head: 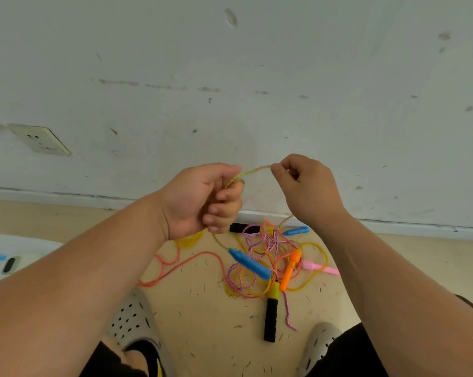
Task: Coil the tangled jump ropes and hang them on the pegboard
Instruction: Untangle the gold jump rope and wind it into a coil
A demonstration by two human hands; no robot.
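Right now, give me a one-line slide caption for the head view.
Left hand and right hand stretch a yellow rope above tangled jump ropes.

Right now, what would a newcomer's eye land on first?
Two bare hands, left hand and right hand, stretch a tan braided cord at mid-frame against the white wall. Below them, a bright tangle of pink, yellow and orange jump ropes sprawls on the beige floor.

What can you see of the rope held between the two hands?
The yellowish braided rope looks like woven cord. A short span arcs between the left hand, which grips it, and the right hand, which pinches it. From the left hand it drops to a blue handle over the tangled pile on the floor.
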